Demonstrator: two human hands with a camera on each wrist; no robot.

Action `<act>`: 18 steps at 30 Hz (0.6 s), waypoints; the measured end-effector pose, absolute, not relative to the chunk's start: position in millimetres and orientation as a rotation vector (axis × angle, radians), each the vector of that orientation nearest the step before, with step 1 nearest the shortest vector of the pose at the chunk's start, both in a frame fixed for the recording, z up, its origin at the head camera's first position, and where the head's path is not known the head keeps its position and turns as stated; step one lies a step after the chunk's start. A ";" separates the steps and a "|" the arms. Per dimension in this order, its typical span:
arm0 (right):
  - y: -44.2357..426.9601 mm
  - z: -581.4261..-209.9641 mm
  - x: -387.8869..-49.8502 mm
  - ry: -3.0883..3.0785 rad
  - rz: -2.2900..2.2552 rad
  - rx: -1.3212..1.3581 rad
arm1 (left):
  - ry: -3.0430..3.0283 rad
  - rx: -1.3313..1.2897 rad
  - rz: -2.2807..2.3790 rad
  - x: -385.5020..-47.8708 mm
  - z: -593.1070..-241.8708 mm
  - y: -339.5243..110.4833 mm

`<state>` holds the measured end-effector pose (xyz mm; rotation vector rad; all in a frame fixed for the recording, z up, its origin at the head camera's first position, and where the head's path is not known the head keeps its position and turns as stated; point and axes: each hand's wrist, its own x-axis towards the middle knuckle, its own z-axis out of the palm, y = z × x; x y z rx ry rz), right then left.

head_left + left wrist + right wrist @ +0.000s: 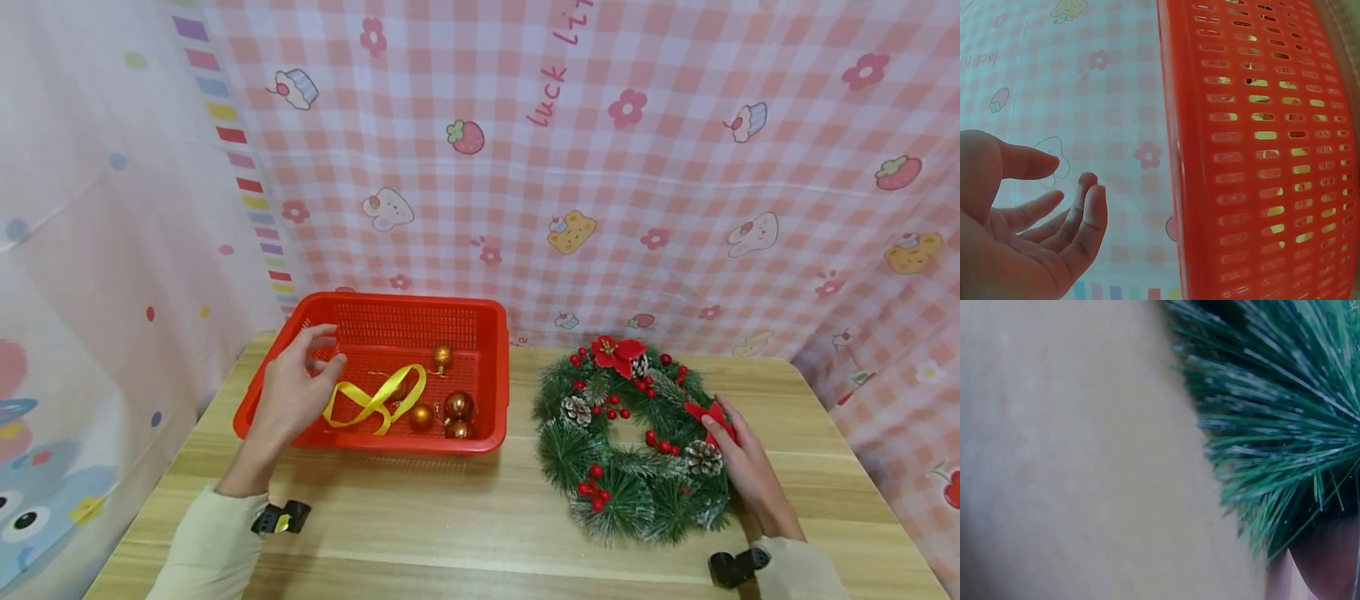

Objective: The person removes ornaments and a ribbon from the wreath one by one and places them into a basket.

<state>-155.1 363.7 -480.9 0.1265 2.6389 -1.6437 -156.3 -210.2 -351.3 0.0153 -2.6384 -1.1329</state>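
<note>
My left hand (294, 393) hovers over the left side of a red plastic basket (405, 302), fingers loosely bent and nothing between them. In the left wrist view its fingers (1079, 231) are apart from the basket's slotted wall (1235, 156). Inside the basket lie a yellow ribbon (375, 406) and several gold and copper-coloured baubles (459, 406). On the right, a green Christmas wreath (570, 454) lies on the table. My right hand (750, 467) holds its right edge, thumb by a red flower (705, 417). Green needles (1291, 425) mostly hide that hand in the right wrist view.
The wooden table (450, 525) stands against a pink checked curtain (510, 200). The wreath carries pine cones (703, 457), red berries (595, 490) and another red flower (617, 357). Each wrist wears a small black camera (282, 518).
</note>
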 end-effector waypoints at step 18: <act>369.1 -464.2 -147.1 2.791 -1.464 0.148 | -2.573 -0.202 -0.690 -152.3 -367.6 -202.0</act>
